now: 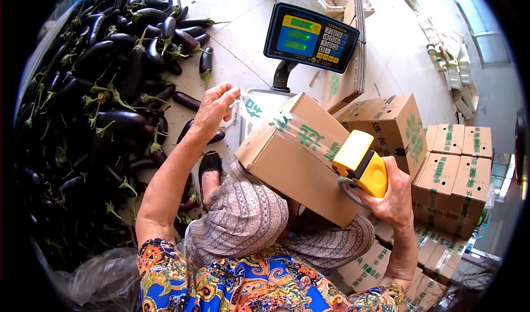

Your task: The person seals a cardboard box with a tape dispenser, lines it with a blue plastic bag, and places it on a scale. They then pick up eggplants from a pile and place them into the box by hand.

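A cardboard box (pixel 298 174) rests tilted across my lap. My right hand (pixel 393 196) grips a yellow tape dispenser (pixel 373 174) at the box's right end. Clear packing tape (pixel 309 132) with green printed characters runs from the dispenser along the top of the box. Past the box's left edge, the loose end of the tape is pinched in the fingers of my left hand (pixel 216 109). Behind the box stands a scale; its display (pixel 312 37) shows lit green digits, and the box hides most of its platform.
A large heap of eggplants (pixel 110 107) covers the floor on the left, with several loose ones near my foot. Taped boxes (pixel 447 174) are stacked on the right, beside a single box (pixel 386 127). Flattened cardboard (pixel 353 52) leans behind the scale. Clear plastic (pixel 105 276) lies at lower left.
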### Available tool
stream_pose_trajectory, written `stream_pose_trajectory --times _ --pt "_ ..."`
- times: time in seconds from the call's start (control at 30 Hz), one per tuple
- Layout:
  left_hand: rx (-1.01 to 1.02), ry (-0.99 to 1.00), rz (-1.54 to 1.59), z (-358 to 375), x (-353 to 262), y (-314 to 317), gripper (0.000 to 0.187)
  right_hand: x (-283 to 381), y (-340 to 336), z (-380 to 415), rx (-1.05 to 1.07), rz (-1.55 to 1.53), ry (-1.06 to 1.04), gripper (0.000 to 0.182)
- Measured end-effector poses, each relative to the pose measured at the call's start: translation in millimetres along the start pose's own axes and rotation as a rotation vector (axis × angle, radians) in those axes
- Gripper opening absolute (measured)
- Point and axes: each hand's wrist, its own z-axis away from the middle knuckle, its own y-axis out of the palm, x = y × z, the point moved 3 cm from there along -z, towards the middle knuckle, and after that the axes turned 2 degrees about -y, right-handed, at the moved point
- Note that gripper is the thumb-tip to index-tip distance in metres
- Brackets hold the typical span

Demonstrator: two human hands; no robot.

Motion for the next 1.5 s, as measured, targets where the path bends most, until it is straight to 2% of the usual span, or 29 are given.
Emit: stream_pose_trajectory --times 0.17,0.27,0.3,0.33,0.4,0.43,0.53,0.6,0.67,0.83,0.9,1.0,1.07,1.13,1.2,1.23,1.33,1.4,1.43,1.5 --pt "0.012 -0.027 0.236 8 -23 30 0.016 -15 -7 11 -0.036 -0.021 0.069 0.055" --pt "0.207 -0.045 0.465 25 -39 64 0.016 -35 -9 19 -0.065 -0.093 0.130 0.053" --pt "0.225 -0.006 0.439 30 -42 77 0.016 -38 -10 21 -0.081 -0.121 0.161 0.050" --pt "0.202 -0.019 0.301 39 -48 89 0.017 -42 -12 23 -0.091 -0.144 0.164 0.051" --pt "0.092 0.369 -0.210 47 -52 100 0.019 -50 -13 29 -0.135 -0.153 0.123 0.051" --pt "0.051 0.486 -0.333 50 -53 100 0.018 -53 -15 32 -0.151 -0.130 0.110 0.050" --pt "0.004 0.676 -0.503 56 -51 108 0.013 -67 -19 42 -0.177 -0.093 0.177 0.048" --pt "0.041 0.702 -0.644 60 -53 113 0.009 -78 -23 50 -0.197 -0.075 0.204 0.047" --pt "0.037 0.841 -0.746 60 -52 117 0.008 -89 -25 59 -0.214 -0.041 0.211 0.048" --pt "0.076 0.920 -0.853 66 -55 127 0.005 -109 -15 73 -0.250 -0.067 0.223 0.054" --pt "0.039 0.988 -0.822 70 -55 127 0.004 -111 -11 71 -0.257 -0.097 0.193 0.054" --pt "0.005 0.986 -0.821 74 -58 127 0.004 -111 -11 69 -0.257 -0.108 0.156 0.054" --pt "0.153 1.131 -0.831 78 -55 131 0.009 -111 -11 67 -0.245 -0.128 0.161 0.054" --pt "0.174 1.160 -0.905 78 -56 137 0.005 -113 -11 68 -0.245 -0.124 0.162 0.053" --pt "0.104 0.913 -0.920 66 -54 133 0.004 -112 -11 71 -0.260 -0.126 0.163 0.051" --pt "0.088 0.795 -0.900 63 -57 133 0.009 -107 -14 71 -0.268 -0.117 0.122 0.050" --pt "0.081 0.841 -0.882 59 -53 131 0.009 -96 -15 70 -0.338 -0.312 0.100 0.053" --pt "0.092 0.793 -0.871 57 -54 130 0.010 -76 -14 63 -0.331 -0.520 0.142 0.057" --pt "0.095 0.767 -0.863 58 -54 129 0.011 -70 -10 59 -0.312 -0.473 0.115 0.057" --pt "0.064 0.555 -0.697 58 -55 123 0.014 -66 1 48 -0.292 -0.413 0.067 0.057"
